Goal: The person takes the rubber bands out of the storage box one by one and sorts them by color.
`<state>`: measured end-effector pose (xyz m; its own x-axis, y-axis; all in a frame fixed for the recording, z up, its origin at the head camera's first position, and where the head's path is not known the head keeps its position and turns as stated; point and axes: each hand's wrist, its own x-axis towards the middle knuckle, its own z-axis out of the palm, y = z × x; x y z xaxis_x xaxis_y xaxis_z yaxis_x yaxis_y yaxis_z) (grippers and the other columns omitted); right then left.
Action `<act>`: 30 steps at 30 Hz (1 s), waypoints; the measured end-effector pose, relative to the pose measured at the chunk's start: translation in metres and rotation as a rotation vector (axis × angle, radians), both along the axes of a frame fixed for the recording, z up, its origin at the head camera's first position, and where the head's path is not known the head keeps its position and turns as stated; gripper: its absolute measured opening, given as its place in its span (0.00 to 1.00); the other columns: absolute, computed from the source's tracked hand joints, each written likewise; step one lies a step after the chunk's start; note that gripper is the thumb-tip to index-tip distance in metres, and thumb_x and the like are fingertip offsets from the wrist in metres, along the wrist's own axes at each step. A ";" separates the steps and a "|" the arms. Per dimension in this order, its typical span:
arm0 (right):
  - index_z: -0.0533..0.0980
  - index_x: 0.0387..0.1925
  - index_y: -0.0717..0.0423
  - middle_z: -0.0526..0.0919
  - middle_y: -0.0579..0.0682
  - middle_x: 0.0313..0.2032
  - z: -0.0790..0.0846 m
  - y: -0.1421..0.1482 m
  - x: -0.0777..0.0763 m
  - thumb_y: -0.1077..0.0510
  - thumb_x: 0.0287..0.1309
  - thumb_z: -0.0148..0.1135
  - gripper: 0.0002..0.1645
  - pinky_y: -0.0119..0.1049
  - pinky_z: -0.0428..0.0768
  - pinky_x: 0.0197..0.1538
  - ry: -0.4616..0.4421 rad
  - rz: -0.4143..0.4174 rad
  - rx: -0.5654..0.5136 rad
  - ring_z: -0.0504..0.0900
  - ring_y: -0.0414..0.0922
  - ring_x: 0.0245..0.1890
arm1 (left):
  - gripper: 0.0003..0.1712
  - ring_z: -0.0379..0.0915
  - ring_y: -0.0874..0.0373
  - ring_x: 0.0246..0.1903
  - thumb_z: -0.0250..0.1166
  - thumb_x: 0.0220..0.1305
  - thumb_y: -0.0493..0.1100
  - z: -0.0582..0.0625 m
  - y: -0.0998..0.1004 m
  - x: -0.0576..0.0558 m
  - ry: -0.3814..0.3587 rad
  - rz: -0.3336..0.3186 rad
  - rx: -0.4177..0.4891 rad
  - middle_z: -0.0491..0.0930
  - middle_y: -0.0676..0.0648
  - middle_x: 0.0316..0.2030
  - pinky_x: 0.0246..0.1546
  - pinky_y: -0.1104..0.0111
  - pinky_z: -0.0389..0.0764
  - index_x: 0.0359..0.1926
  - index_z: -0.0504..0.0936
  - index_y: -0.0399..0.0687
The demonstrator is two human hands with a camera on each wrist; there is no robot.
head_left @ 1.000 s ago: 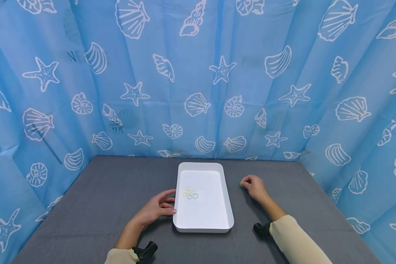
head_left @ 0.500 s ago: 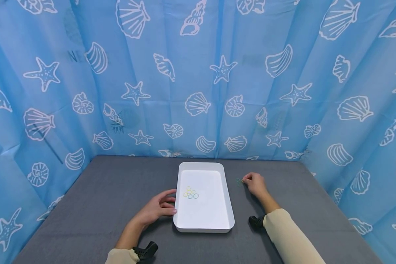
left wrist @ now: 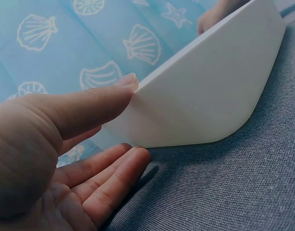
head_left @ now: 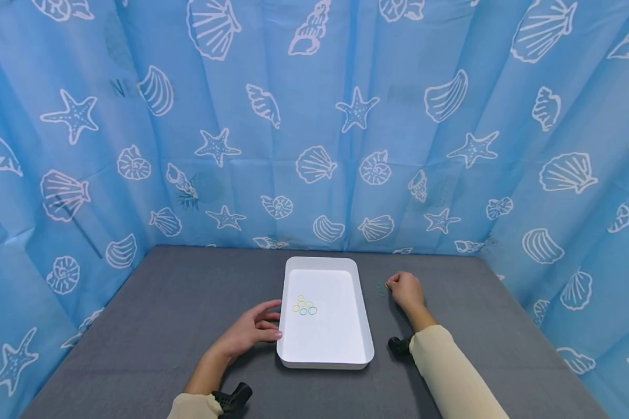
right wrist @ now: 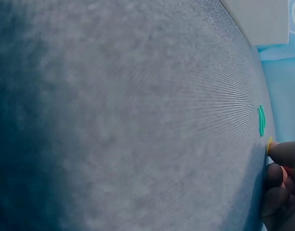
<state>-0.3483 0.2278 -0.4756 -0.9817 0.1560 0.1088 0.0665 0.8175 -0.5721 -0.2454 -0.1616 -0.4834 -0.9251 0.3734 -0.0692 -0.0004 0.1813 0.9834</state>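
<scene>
A white tray point(head_left: 326, 326) lies on the grey cloth, with several yellow and teal rubber bands point(head_left: 304, 306) grouped at its left inside. My left hand point(head_left: 251, 327) is at the tray's left side. In the left wrist view its thumb point(left wrist: 104, 101) touches the rim and its loosely extended fingers lie by the bottom edge. To the right of the tray, my right hand point(head_left: 406, 291) pinches a yellow rubber band point(right wrist: 269, 145) at its fingertips, close over the cloth. Green rubber bands point(right wrist: 262, 120) lie just beside those fingertips.
Grey cloth point(head_left: 204, 291) covers the table around the tray. A blue curtain point(head_left: 314, 128) with white shell and starfish prints hangs behind and at both sides. Black wrist-worn devices point(head_left: 233, 398) sit at both cuffs.
My right hand has shifted slightly away and right with the yellow rubber band, and the green bands beside it show more clearly. My left hand stays at the tray.
</scene>
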 end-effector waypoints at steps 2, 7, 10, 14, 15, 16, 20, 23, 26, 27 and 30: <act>0.80 0.28 0.62 0.81 0.52 0.28 0.000 0.001 0.000 0.62 0.62 0.61 0.08 0.48 0.73 0.39 0.000 -0.006 0.011 0.77 0.50 0.30 | 0.44 0.77 0.50 0.46 0.72 0.58 0.40 0.000 0.000 0.000 0.002 -0.002 -0.002 0.72 0.36 0.59 0.47 0.57 0.76 0.72 0.60 0.40; 0.81 0.28 0.62 0.82 0.53 0.29 0.000 0.002 0.001 0.62 0.60 0.63 0.07 0.48 0.74 0.39 0.015 -0.005 0.004 0.78 0.51 0.31 | 0.45 0.77 0.50 0.46 0.72 0.58 0.40 -0.002 0.001 -0.001 0.008 -0.010 -0.003 0.73 0.36 0.58 0.47 0.58 0.77 0.72 0.60 0.39; 0.81 0.29 0.63 0.83 0.54 0.30 0.001 0.003 0.003 0.62 0.60 0.64 0.07 0.47 0.74 0.39 0.033 -0.004 -0.031 0.78 0.51 0.32 | 0.45 0.77 0.50 0.45 0.72 0.58 0.39 -0.002 0.001 -0.002 0.010 -0.013 0.000 0.73 0.36 0.58 0.47 0.58 0.76 0.72 0.60 0.39; 0.82 0.33 0.65 0.84 0.56 0.32 0.000 0.004 0.003 0.61 0.60 0.65 0.08 0.46 0.74 0.38 0.062 0.006 -0.085 0.79 0.52 0.34 | 0.44 0.77 0.50 0.46 0.72 0.58 0.39 -0.003 0.000 -0.003 0.012 -0.007 -0.008 0.73 0.36 0.58 0.47 0.57 0.76 0.72 0.60 0.39; 0.82 0.35 0.65 0.84 0.57 0.33 0.000 0.004 0.004 0.61 0.60 0.65 0.08 0.45 0.74 0.38 0.068 0.011 -0.098 0.79 0.52 0.34 | 0.44 0.77 0.50 0.46 0.72 0.58 0.39 -0.003 0.000 -0.003 0.011 -0.005 -0.010 0.73 0.36 0.58 0.47 0.57 0.76 0.72 0.60 0.40; 0.82 0.36 0.66 0.84 0.57 0.33 0.000 0.005 0.004 0.61 0.60 0.64 0.09 0.45 0.74 0.38 0.075 0.019 -0.110 0.79 0.52 0.34 | 0.44 0.77 0.50 0.46 0.72 0.58 0.39 -0.003 0.000 -0.003 0.012 -0.005 -0.011 0.72 0.36 0.58 0.47 0.57 0.76 0.72 0.60 0.40; 0.80 0.40 0.67 0.82 0.57 0.32 0.003 0.003 0.004 0.62 0.60 0.65 0.11 0.43 0.74 0.36 0.098 0.045 -0.146 0.79 0.52 0.34 | 0.44 0.77 0.50 0.46 0.72 0.58 0.39 -0.003 0.000 -0.002 0.015 -0.001 -0.017 0.73 0.37 0.58 0.47 0.57 0.76 0.72 0.60 0.40; 0.79 0.41 0.67 0.81 0.56 0.32 0.007 -0.001 0.004 0.61 0.60 0.65 0.12 0.41 0.73 0.35 0.104 0.065 -0.167 0.78 0.51 0.33 | 0.45 0.77 0.50 0.46 0.72 0.58 0.39 -0.002 0.000 -0.002 0.011 0.001 -0.015 0.72 0.36 0.58 0.47 0.57 0.76 0.72 0.60 0.40; 0.79 0.42 0.66 0.81 0.55 0.33 0.013 -0.006 0.003 0.60 0.61 0.65 0.13 0.41 0.73 0.36 0.098 0.084 -0.195 0.77 0.50 0.34 | 0.45 0.77 0.50 0.46 0.72 0.58 0.39 -0.001 0.000 -0.001 0.006 0.000 -0.010 0.72 0.36 0.58 0.46 0.57 0.76 0.72 0.59 0.40; 0.79 0.42 0.66 0.81 0.55 0.33 0.015 -0.008 0.002 0.60 0.61 0.64 0.12 0.41 0.73 0.35 0.094 0.093 -0.204 0.77 0.50 0.33 | 0.45 0.77 0.50 0.46 0.72 0.58 0.39 -0.001 0.000 -0.001 0.005 -0.001 -0.009 0.72 0.36 0.58 0.46 0.57 0.76 0.72 0.59 0.40; 0.79 0.43 0.65 0.80 0.55 0.33 0.022 -0.016 0.001 0.59 0.62 0.63 0.12 0.39 0.74 0.33 0.079 0.112 -0.246 0.77 0.48 0.31 | 0.45 0.77 0.50 0.46 0.72 0.58 0.39 -0.001 0.000 -0.001 0.006 -0.004 -0.010 0.72 0.35 0.58 0.46 0.57 0.76 0.72 0.59 0.40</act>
